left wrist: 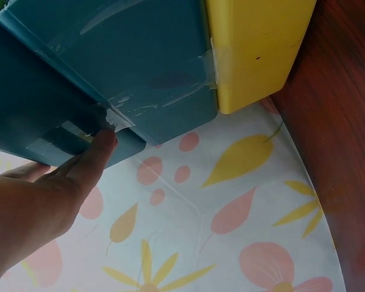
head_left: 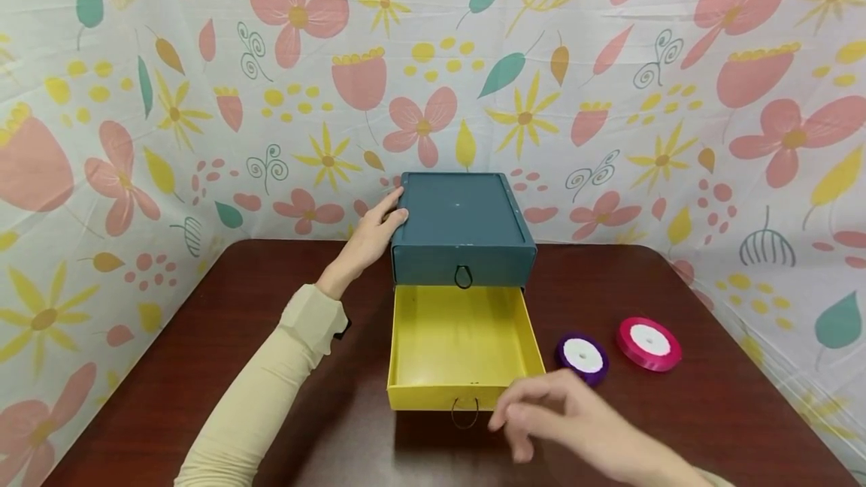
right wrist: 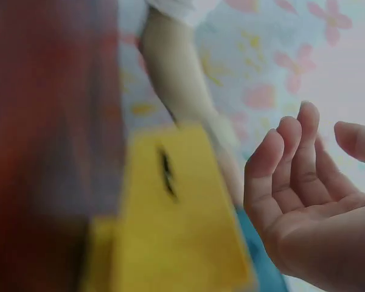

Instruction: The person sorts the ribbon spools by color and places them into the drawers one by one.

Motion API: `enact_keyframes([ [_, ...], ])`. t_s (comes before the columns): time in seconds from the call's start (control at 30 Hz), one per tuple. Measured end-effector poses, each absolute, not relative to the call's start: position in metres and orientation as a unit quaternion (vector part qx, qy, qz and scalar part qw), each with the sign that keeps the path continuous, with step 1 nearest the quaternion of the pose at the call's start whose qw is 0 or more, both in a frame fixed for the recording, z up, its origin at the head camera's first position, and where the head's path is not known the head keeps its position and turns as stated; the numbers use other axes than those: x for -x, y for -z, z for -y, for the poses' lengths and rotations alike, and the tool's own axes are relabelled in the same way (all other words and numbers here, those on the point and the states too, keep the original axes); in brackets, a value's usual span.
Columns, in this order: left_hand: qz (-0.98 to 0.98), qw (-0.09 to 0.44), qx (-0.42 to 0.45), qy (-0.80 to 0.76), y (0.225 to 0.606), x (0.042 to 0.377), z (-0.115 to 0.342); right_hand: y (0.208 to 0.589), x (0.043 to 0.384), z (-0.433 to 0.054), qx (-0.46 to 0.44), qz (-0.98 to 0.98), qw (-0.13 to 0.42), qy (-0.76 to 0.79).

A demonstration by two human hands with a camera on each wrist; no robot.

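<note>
A small chest with a dark blue top (head_left: pixel 456 209) stands on the table, its lower yellow drawer (head_left: pixel 460 337) pulled out toward me and bare inside. My left hand (head_left: pixel 372 235) rests against the chest's left side near the back; in the left wrist view its fingers (left wrist: pixel 97 158) touch the blue wall beside a strip of clear tape. Near the drawer's front right corner hovers my right hand (head_left: pixel 551 415), fingers loosely bent, close to the thin black loop pull (head_left: pixel 464 415). Nothing is in its palm (right wrist: pixel 310 237) in the right wrist view.
To the drawer's right lie a purple ribbon spool (head_left: pixel 583 358) and a pink ribbon spool (head_left: pixel 649 344) on the dark reddish table (head_left: pixel 284 397). A flower-patterned cloth (head_left: pixel 433 58) hangs behind the table. The upper blue drawer, with its black loop (head_left: pixel 463 276), is closed.
</note>
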State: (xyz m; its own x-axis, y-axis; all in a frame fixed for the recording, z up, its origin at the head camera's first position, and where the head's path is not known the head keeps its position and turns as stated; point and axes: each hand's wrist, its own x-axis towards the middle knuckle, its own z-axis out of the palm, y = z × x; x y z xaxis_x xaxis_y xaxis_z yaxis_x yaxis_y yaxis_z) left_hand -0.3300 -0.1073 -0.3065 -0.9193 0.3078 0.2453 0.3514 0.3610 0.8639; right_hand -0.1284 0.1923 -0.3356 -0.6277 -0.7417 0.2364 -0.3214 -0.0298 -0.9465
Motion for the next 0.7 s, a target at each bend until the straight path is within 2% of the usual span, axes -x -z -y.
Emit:
enact_keyframes([
  [0.1, 0.824, 0.022, 0.204, 0.529, 0.305, 0.331, 0.107, 0.319, 0.135, -0.215, 0.373, -0.744, 0.034, 0.553],
  [0.2, 0.823, 0.021, 0.207, 0.529, 0.304, 0.332, 0.106, 0.314, 0.148, -0.239, 0.309, -0.806, -0.11, 0.492],
  [0.33, 0.823, 0.02, 0.208, 0.528, 0.304, 0.332, 0.105, 0.323, 0.177, -0.274, 0.199, -0.865, -0.239, 0.395],
  [0.4, 0.823, 0.022, 0.207, 0.528, 0.305, 0.332, 0.105, 0.332, 0.196, -0.293, 0.164, -0.89, -0.271, 0.328],
  [0.5, 0.824, 0.024, 0.206, 0.527, 0.306, 0.331, 0.105, 0.351, 0.217, -0.321, 0.114, -0.932, -0.266, 0.219],
  [0.7, 0.825, 0.024, 0.207, 0.526, 0.307, 0.329, 0.105, 0.383, 0.235, -0.356, 0.004, -0.991, -0.055, 0.118],
])
